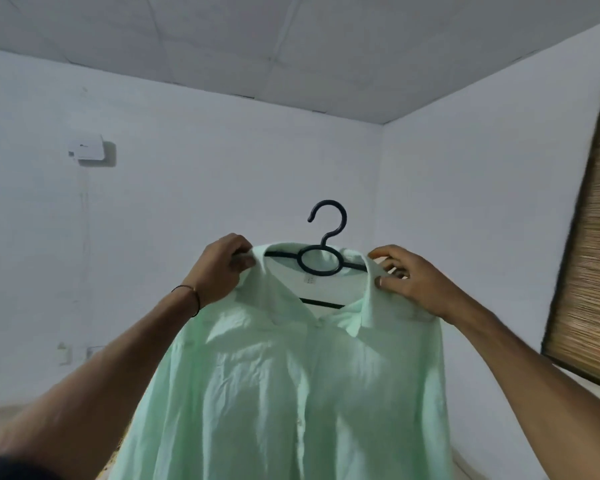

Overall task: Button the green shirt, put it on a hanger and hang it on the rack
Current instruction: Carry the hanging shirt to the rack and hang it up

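Buttoned down the front, as far as can be seen. Green shirt [291,375] already on the black hanger [321,263], held up high in the air. Left hand [220,268] closed in a grip on the left shoulder and hanger arm. Right hand [407,284] pinching the right collar edge. Only the hanging left to do. No rack in sight. Lots of open room above and ahead; bamboo blind [596,237] close on the right.
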